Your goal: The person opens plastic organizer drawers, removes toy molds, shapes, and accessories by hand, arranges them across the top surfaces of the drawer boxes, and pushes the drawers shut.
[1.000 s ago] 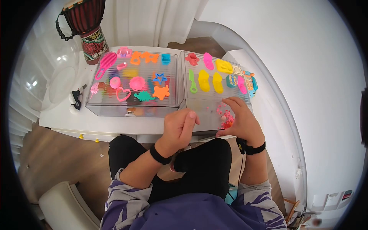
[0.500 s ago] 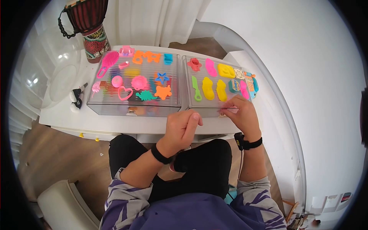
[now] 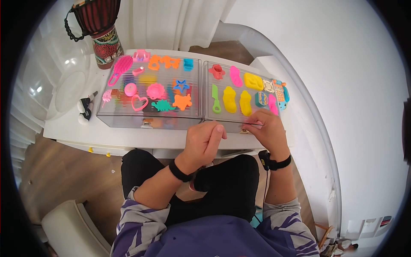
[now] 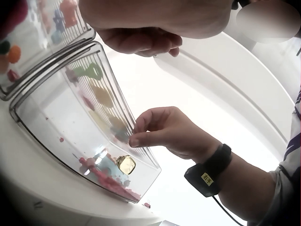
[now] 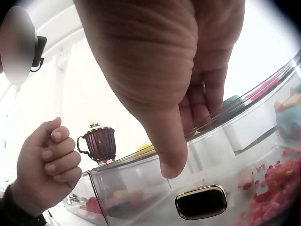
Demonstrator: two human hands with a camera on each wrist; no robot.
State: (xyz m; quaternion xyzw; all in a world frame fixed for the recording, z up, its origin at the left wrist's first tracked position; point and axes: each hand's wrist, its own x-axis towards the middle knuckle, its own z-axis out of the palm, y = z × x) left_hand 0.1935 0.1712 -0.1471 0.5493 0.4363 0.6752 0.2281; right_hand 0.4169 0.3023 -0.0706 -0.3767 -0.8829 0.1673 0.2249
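In the head view the right hand (image 3: 272, 130) pinches the front top edge of the right clear box (image 3: 222, 124), fingers over the top and thumb at the front. The right wrist view shows its thumb (image 5: 173, 157) above a gold-rimmed handle (image 5: 201, 201). Inside the box lie pink crumbs (image 5: 277, 188), also visible low in the box (image 4: 113, 181) in the left wrist view. The left hand (image 3: 201, 143) is held in front of the boxes, fingers curled and thumb uppermost, with nothing visible in it. A green tool (image 3: 215, 100) and yellow shapes (image 3: 229, 100) lie on the box top.
The left clear box (image 3: 128, 122) bears a pink brush (image 3: 122, 66), a pink heart (image 3: 139, 103) and several other toys. A toy phone (image 3: 280, 94) sits by the right box, a drum (image 3: 107, 47) at the back left. A black-and-white object (image 3: 85, 109) lies at the table's left.
The right hand has moved up and inward. The crumbs that showed uncovered at the right box's front are now behind its clear walls, and the toys on its top sit nearer the person.
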